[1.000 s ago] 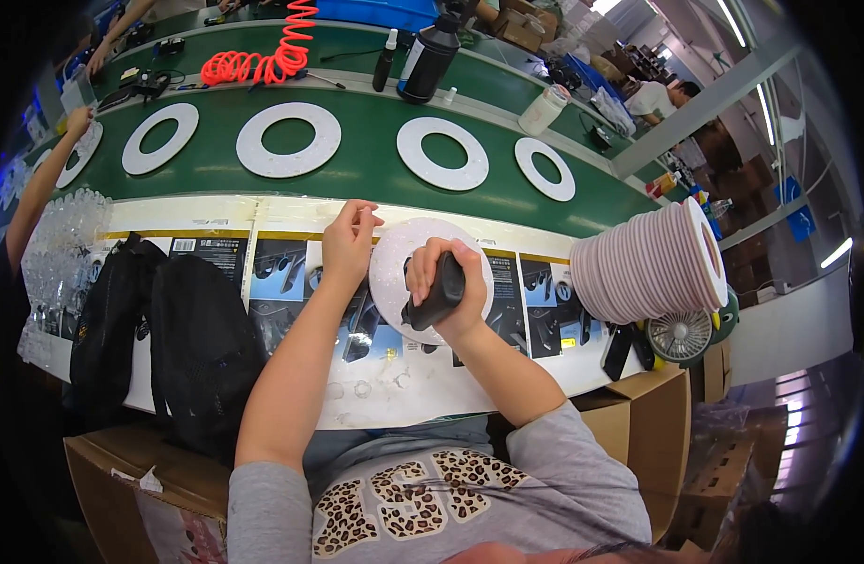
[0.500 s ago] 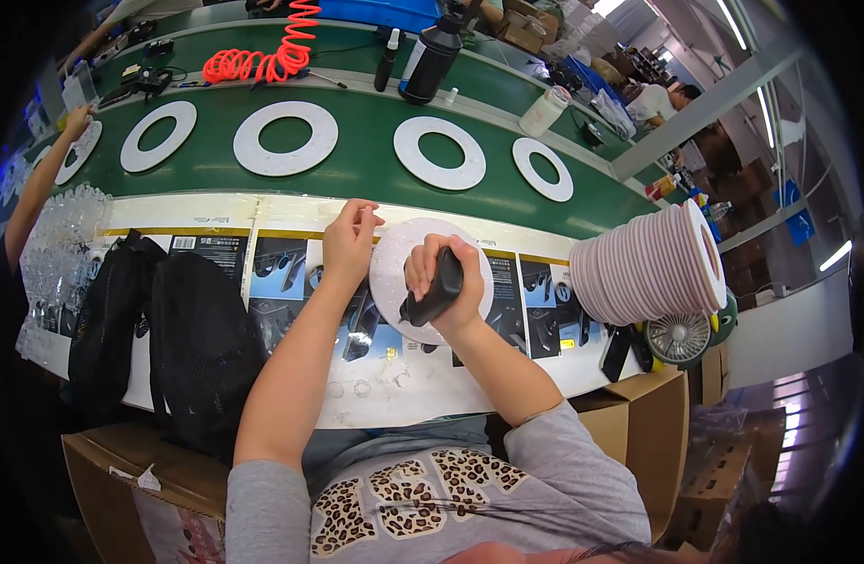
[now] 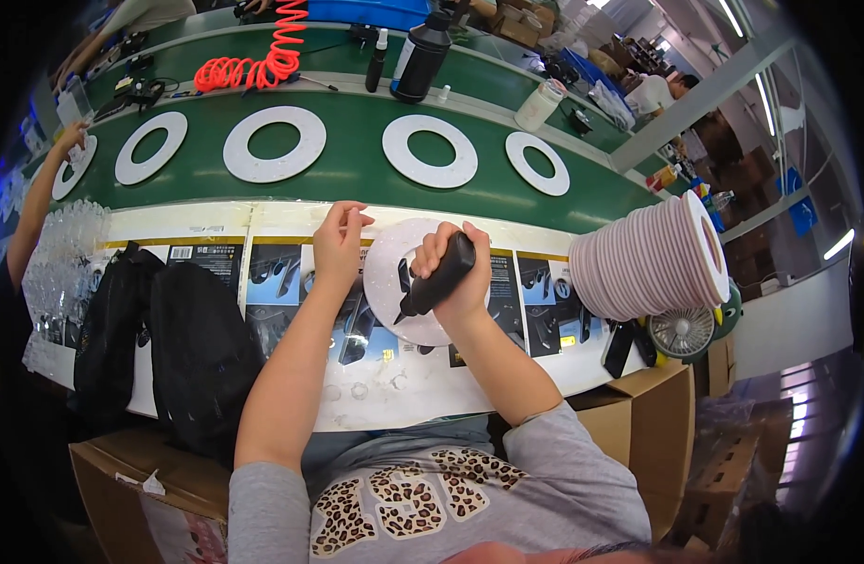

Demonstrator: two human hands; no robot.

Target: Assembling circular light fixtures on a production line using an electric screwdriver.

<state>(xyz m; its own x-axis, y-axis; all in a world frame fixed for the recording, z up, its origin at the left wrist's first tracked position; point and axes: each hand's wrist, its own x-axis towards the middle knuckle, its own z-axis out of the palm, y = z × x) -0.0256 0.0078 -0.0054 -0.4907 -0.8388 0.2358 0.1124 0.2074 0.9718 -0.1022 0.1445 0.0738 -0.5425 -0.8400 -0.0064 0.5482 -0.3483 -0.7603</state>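
Head view: I see the right hand (image 3: 471, 299) clamped on a tilted black bottle (image 3: 445, 271) over the white disc (image 3: 383, 273) on the worktop (image 3: 387, 406); left hand (image 3: 338, 246), loosely apart, just beside the disc.

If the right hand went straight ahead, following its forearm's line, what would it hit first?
Beyond the white round piece below it, the right hand would probably meet the white ring second from the right on the green surface, though height is unclear.
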